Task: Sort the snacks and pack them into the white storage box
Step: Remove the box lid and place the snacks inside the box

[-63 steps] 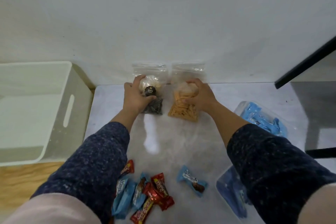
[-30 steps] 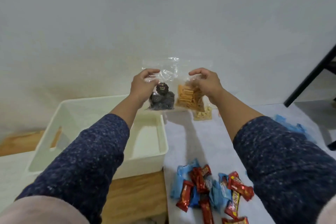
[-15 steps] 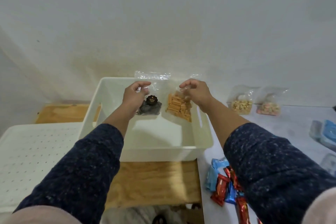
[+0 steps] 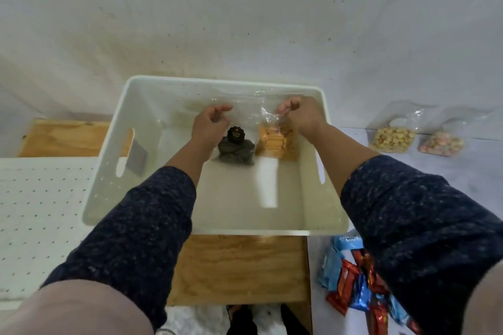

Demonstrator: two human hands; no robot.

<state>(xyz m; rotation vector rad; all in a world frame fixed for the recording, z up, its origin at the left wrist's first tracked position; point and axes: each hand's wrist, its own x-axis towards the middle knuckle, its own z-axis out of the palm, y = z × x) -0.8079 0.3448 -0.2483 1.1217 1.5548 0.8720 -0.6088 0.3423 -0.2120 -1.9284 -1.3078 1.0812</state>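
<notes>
The white storage box [image 4: 109,171] stands on a wooden surface in front of me. Both my hands are inside it near the back wall. My left hand [image 4: 211,122] pinches the top of a clear bag of dark cookies [image 4: 235,148]. Right beside it stands a clear bag of orange crackers [image 4: 275,143], whose crumpled top my right hand [image 4: 300,115] grips. Both bags hang upright side by side, their bottoms at or just above the box floor.
Two more clear bags, one of nuts [image 4: 392,139] and one of pale candies [image 4: 441,144], lean against the wall on the white table at right. A pile of red and blue wrapped snacks [image 4: 351,283] lies bottom right. A white perforated board [image 4: 35,212] is at left.
My hands carried the two bags from the table leftward over the box and lowered them inside, down to its floor near the back wall.
</notes>
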